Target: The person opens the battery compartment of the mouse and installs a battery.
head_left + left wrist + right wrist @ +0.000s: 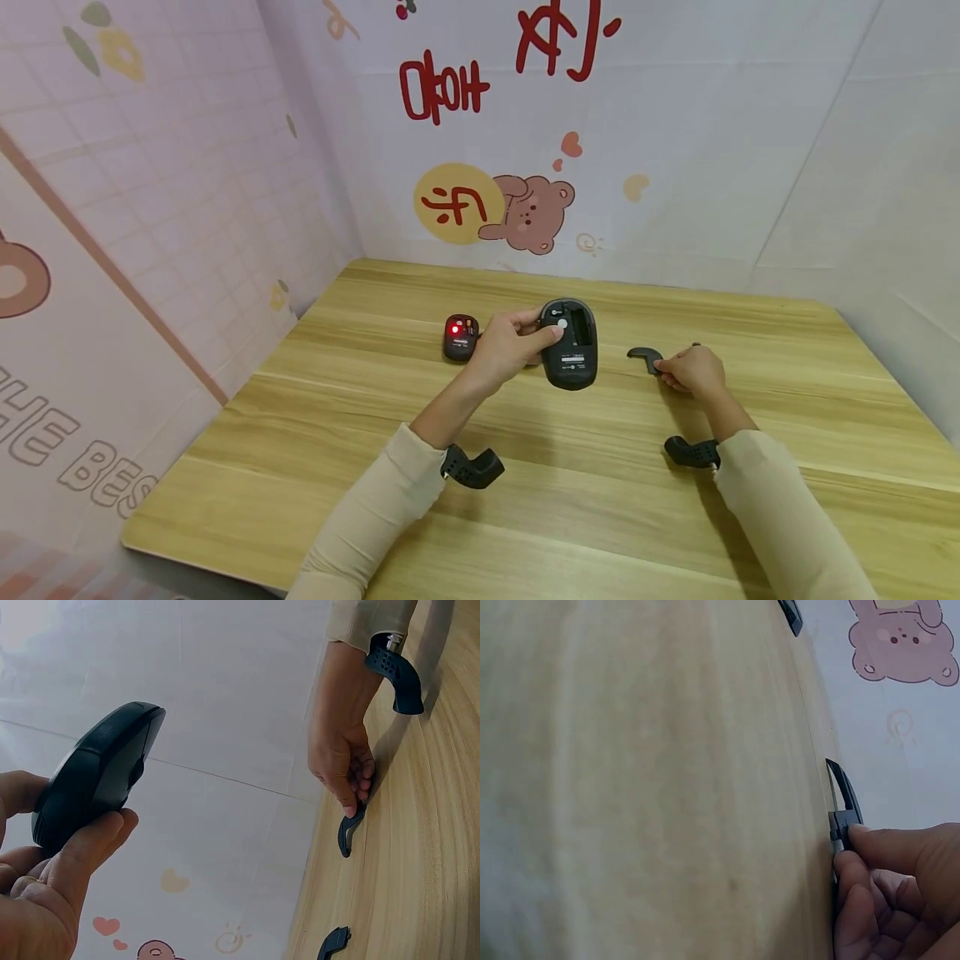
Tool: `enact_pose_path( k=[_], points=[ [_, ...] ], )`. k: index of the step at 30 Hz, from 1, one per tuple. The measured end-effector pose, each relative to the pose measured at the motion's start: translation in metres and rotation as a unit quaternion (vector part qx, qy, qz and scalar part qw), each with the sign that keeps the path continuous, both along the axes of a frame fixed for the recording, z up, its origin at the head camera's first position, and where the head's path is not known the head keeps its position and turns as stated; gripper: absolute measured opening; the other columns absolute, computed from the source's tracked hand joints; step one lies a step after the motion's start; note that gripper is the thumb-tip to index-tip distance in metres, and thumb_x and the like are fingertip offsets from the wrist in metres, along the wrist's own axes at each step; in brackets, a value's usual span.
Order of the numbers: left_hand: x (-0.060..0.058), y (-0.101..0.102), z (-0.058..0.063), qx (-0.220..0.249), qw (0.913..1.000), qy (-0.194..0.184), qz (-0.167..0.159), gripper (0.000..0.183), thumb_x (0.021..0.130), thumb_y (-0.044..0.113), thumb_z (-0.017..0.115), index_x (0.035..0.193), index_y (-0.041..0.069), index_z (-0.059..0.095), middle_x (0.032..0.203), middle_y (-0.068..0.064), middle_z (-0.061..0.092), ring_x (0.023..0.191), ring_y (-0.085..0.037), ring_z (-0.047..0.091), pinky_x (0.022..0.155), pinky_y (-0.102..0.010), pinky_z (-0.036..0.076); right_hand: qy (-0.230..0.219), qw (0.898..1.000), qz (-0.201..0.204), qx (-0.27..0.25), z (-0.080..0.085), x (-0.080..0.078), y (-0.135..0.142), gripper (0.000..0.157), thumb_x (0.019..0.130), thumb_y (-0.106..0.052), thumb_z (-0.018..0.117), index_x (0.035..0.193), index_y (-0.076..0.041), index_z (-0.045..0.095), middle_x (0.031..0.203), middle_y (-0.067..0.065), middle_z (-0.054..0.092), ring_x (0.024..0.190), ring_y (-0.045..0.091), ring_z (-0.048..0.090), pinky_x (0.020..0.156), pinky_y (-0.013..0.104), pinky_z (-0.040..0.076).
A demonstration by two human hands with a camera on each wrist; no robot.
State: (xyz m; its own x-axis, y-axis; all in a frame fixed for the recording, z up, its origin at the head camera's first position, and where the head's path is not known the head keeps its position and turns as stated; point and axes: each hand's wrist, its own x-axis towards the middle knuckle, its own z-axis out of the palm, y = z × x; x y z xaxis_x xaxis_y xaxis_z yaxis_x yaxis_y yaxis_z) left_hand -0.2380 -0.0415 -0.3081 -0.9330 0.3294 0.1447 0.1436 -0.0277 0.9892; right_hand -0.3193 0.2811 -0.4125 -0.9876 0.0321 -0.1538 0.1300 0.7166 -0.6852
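Note:
My left hand (501, 348) holds a black computer mouse (572, 367) above the table, its underside facing the head camera. A long battery slot (581, 327) in that underside is uncovered and looks empty. Low at the table, my right hand (696, 371) pinches a curved black plastic cover (643, 355) between thumb and fingers; part of the cover is hidden behind the fingers. In the right wrist view the cover (845, 787) stands close against the wood.
Left of my left hand lies a second mouse (461, 346), underside up, with a red light glowing. Another black piece (334, 943) lies on the wooden table (585, 500). Behind the table hangs a printed white backdrop (675, 100).

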Motion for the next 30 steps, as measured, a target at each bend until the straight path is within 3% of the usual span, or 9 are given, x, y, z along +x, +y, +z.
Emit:
enact_pose_path(
  k=[9, 17, 23, 26, 30],
  points=[
    [0.000, 0.002, 0.000, 0.010, 0.9999, -0.009, -0.005, 0.041, 0.089, 0.004, 0.060, 0.129, -0.001, 0.053, 0.111, -0.019, 0.062, 0.093, -0.025, 0.065, 0.072, -0.032, 0.055, 0.002, 1.000, -0.006, 0.013, 0.001, 0.000, 0.000, 0.029, 0.087, -0.019, 0.062, 0.084, 0.010, 0.069, 0.052, -0.002, 0.060, 0.047, 0.009, 0.058, 0.047, 0.023, 0.051],
    [0.001, 0.004, 0.000, 0.017, 0.9997, -0.014, -0.004, 0.040, 0.089, 0.003, 0.060, 0.128, -0.002, 0.053, 0.112, -0.019, 0.062, 0.094, -0.025, 0.064, 0.072, -0.032, 0.055, -0.009, 0.999, -0.018, -0.027, 0.003, 0.001, 0.000, 0.030, 0.087, -0.018, 0.063, 0.086, 0.011, 0.069, 0.055, 0.000, 0.062, 0.049, 0.009, 0.060, 0.049, 0.023, 0.053],
    [0.002, 0.004, 0.002, 0.016, 0.9996, -0.022, -0.002, 0.041, 0.089, 0.003, 0.060, 0.129, -0.001, 0.053, 0.112, -0.019, 0.062, 0.094, -0.025, 0.064, 0.072, -0.032, 0.055, 0.007, 0.998, -0.009, -0.064, 0.022, 0.005, 0.010, 0.042, 0.091, -0.021, 0.059, 0.099, 0.019, 0.062, 0.064, 0.005, 0.066, 0.057, 0.015, 0.065, 0.058, 0.027, 0.056],
    [0.002, 0.004, 0.002, 0.016, 0.9996, -0.025, 0.000, 0.041, 0.089, 0.003, 0.060, 0.129, 0.000, 0.053, 0.112, -0.019, 0.062, 0.094, -0.025, 0.065, 0.072, -0.032, 0.055, 0.039, 0.999, 0.000, -0.010, 0.037, 0.004, 0.020, 0.050, 0.092, -0.030, 0.057, 0.107, 0.017, 0.059, 0.075, 0.015, 0.068, 0.069, 0.024, 0.067, 0.065, 0.035, 0.056],
    [0.002, 0.005, 0.001, 0.021, 0.9995, -0.023, -0.007, 0.041, 0.089, 0.003, 0.060, 0.129, 0.000, 0.053, 0.112, -0.019, 0.062, 0.093, -0.026, 0.065, 0.073, -0.032, 0.055, 0.064, 0.990, 0.062, 0.112, 0.054, -0.002, 0.038, 0.057, 0.093, -0.038, 0.054, 0.117, 0.014, 0.054, 0.105, 0.031, 0.059, 0.093, 0.044, 0.056, 0.073, 0.051, 0.050]
  ],
)
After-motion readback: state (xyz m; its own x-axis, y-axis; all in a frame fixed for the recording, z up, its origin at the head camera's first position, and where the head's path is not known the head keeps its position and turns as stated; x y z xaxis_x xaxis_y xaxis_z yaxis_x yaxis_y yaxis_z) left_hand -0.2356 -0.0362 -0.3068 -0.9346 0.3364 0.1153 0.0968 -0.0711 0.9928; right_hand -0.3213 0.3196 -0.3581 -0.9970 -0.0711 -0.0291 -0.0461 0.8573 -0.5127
